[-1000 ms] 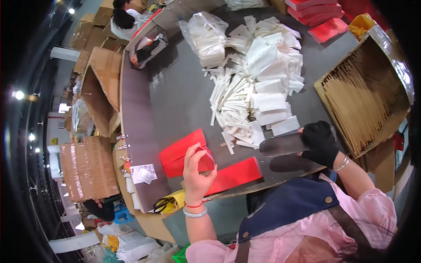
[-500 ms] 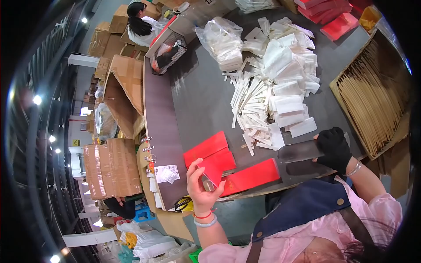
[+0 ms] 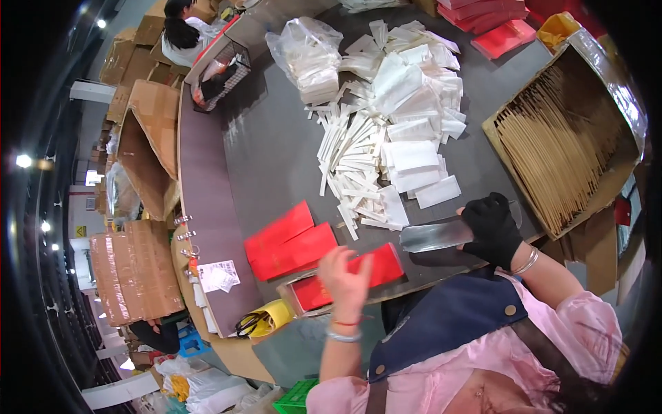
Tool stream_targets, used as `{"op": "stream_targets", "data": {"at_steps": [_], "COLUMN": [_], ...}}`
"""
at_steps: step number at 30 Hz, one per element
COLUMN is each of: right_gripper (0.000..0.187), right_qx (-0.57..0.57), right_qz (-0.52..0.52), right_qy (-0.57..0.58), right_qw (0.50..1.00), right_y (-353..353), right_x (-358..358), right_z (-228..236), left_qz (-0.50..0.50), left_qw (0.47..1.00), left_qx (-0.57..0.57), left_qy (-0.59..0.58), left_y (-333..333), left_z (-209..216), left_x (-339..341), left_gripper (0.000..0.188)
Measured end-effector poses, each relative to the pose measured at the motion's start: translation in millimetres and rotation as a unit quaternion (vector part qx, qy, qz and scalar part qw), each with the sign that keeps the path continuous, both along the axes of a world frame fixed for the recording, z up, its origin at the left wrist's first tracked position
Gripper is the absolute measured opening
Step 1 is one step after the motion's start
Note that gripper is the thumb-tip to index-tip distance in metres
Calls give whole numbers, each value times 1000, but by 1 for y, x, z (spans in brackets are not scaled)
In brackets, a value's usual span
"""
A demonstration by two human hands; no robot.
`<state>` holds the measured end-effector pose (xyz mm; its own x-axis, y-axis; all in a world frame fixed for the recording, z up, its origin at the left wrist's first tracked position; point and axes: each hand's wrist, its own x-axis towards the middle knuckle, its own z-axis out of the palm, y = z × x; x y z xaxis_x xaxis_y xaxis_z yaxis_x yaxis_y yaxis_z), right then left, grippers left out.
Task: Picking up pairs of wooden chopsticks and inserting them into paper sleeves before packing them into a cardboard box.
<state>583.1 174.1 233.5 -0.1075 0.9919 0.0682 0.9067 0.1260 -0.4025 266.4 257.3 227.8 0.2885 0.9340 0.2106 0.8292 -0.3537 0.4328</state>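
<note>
My left hand [image 3: 345, 279], bare and slightly blurred, hovers with fingers apart over a long red packet [image 3: 383, 265] at the table's near edge. I see nothing held in it. Just left of it, further red packets [image 3: 293, 252] lie overlapping on the table. My right hand [image 3: 491, 231], in a black fingerless glove, is closed around a shiny, flat, see-through or metallic strip [image 3: 433, 236]. The strip's long end points left, and a short end shows past the glove. What the strip is made of I cannot tell.
White paper slips and packets [image 3: 414, 103] are heaped mid-table, beside a plastic bag [image 3: 303, 52]. At right stands a carton [image 3: 493, 127] of brown card pieces. Red packets [image 3: 483, 14] are stacked at the back. Scissors [image 3: 252, 323] and a yellow item [image 3: 274, 317] lie near left.
My left hand has let go of a bent red packet, which appears to lie with the others at left. The whole view has shifted. My right hand keeps its grip on the strip.
</note>
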Motion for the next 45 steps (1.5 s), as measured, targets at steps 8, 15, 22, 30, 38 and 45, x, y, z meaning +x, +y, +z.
{"op": "stream_targets", "data": {"at_steps": [8,15,22,30,38,45], "right_gripper": [65,65,63,71,53,62], "right_qx": [-20,-19,-97,38,119,-22], "right_qz": [27,54,89,101,-388,-483], "right_qy": [-44,-27,0,95,12,-64], "right_qw": [998,998,991,990,914,873], "right_y": [3,4,19,29,-24,-28], "right_x": [-5,-10,-22,-34,188,291], "right_z": [-1,-2,-6,-39,-13,-70], "left_qz": [45,50,56,67,50,136], "left_qw": [991,981,979,981,993,982], "left_qx": [-107,-154,-164,-174,-85,-126], "left_qy": [-66,-111,-109,-60,57,-44], "left_y": [-28,-27,-24,30,71,59], "left_z": [-54,-50,-43,-40,-85,-51], "left_x": [29,31,21,26,-7,-12], "left_gripper": [47,51,53,35,21,14]}}
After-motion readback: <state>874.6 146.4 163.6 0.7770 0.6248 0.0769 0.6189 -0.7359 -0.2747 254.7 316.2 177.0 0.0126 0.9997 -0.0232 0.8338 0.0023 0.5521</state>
